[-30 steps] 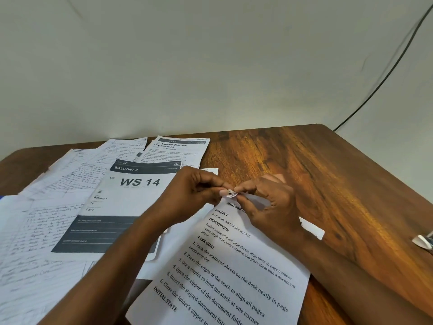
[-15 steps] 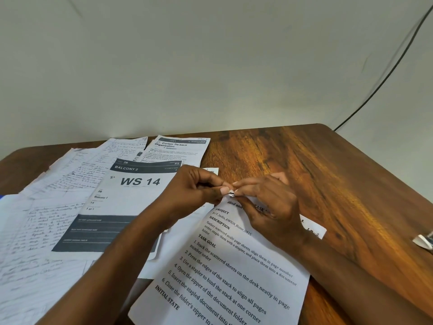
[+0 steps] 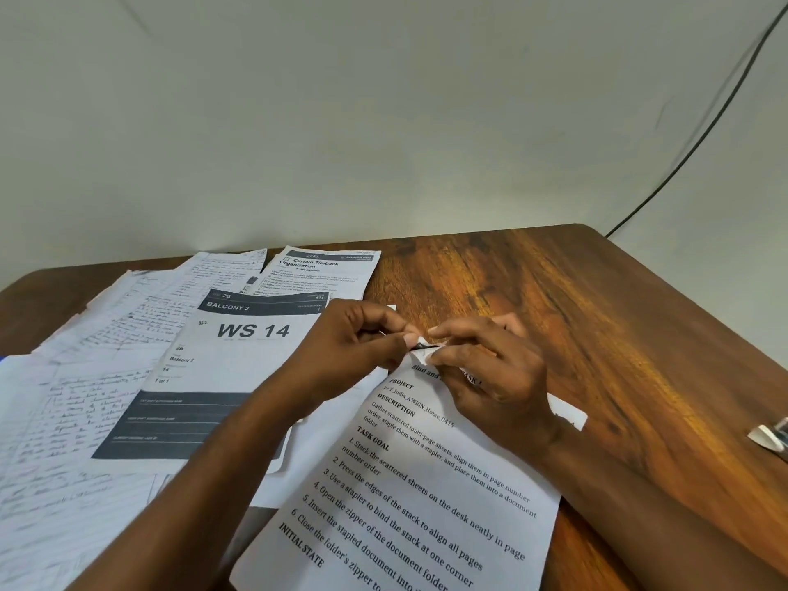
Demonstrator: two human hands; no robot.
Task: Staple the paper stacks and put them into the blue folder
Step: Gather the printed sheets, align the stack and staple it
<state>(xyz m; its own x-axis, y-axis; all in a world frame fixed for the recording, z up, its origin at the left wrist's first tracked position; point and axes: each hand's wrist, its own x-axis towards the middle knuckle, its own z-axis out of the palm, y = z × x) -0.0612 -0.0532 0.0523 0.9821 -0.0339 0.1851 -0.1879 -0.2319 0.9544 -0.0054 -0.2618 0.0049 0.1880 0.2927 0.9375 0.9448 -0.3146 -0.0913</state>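
Support surface: a brown wooden table (image 3: 533, 292) with visible grain. Loose handwritten sheets (image 3: 64, 403) cover its left side. A printed instruction sheet (image 3: 409, 505) lies near the front edge (tilted). A small folded white item (image 3: 767, 439) rests at the right edge.

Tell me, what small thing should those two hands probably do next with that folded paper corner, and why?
Probably press the folded corner flat against the printed instruction sheet. Both the left hand and the right hand pinch that top corner, which is bent over with a dark line showing, perhaps a staple, too small to tell. No stapler or blue folder is in view, so flattening seems the only step at hand.
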